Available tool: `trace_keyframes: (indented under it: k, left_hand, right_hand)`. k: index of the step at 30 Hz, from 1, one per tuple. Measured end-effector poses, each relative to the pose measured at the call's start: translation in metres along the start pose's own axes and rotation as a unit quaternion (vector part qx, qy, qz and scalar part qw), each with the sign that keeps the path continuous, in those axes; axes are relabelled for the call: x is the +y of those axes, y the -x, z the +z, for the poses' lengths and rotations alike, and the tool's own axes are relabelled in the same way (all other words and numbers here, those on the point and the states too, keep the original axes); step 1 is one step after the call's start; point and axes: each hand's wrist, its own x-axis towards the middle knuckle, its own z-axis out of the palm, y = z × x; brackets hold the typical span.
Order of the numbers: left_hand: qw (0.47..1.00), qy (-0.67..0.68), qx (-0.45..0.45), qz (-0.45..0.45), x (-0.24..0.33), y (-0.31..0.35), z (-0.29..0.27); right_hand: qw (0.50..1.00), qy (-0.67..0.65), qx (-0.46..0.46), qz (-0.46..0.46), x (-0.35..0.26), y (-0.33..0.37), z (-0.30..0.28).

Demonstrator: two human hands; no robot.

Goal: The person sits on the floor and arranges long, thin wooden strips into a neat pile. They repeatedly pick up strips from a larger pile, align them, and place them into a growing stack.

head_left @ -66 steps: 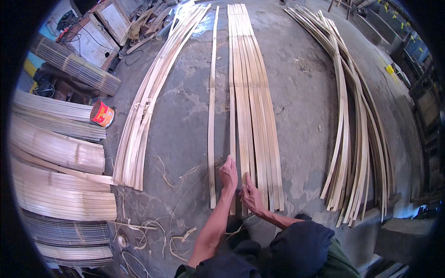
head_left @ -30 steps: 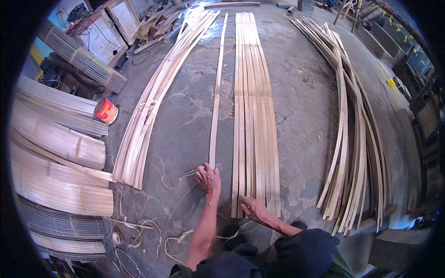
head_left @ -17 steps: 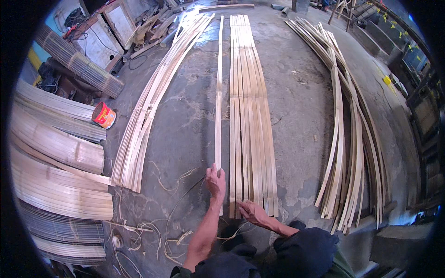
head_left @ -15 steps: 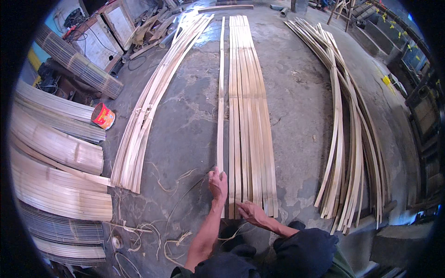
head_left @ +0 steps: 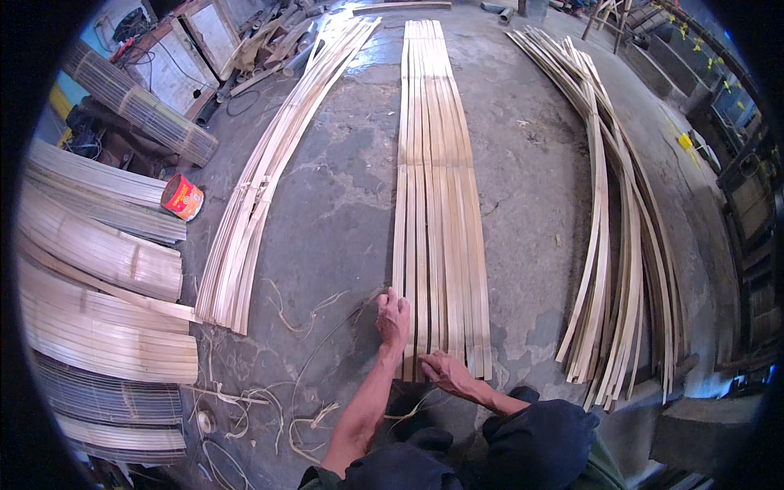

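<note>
Leftmost strip (head_left: pixel 399 245) has shifted against the row (head_left: pixel 449 245); left hand (head_left: pixel 394 320) grips it, apparently for alignment; right hand (head_left: pixel 447 372): grip unclear.

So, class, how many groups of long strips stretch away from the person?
3: the left group, near the red tub; the middle group, by the left hand and right hand; and the right group.

The wooden strips (head_left: pixel 437 204) I touch: smooth, faintly glossy. Floor (head_left: pixel 327 188): rough, matt, concrete-like, shiny toward its far end. Red tub (head_left: pixel 182 198): glossy-walled, material uncertain. My dark clothing (head_left: pixel 535 445): matt cloth. Loose strands (head_left: pixel 322 415): matt, fibrous.
</note>
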Motion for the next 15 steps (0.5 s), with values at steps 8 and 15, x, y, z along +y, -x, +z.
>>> trace_keyframes:
  k: [8, 15]
  left_hand:
    - [0.999, 0.020, -0.002, -0.029, 0.001, 0.002, 0.007]
    - [0.994, 0.082, 0.046, -0.057, -0.031, -0.019, 0.002]
  right_hand:
    - [1.000, -0.004, 0.003, 0.019, 0.007, 0.004, 0.002]
    - [1.000, -0.012, 0.000, 0.002, -0.009, -0.005, -0.006]
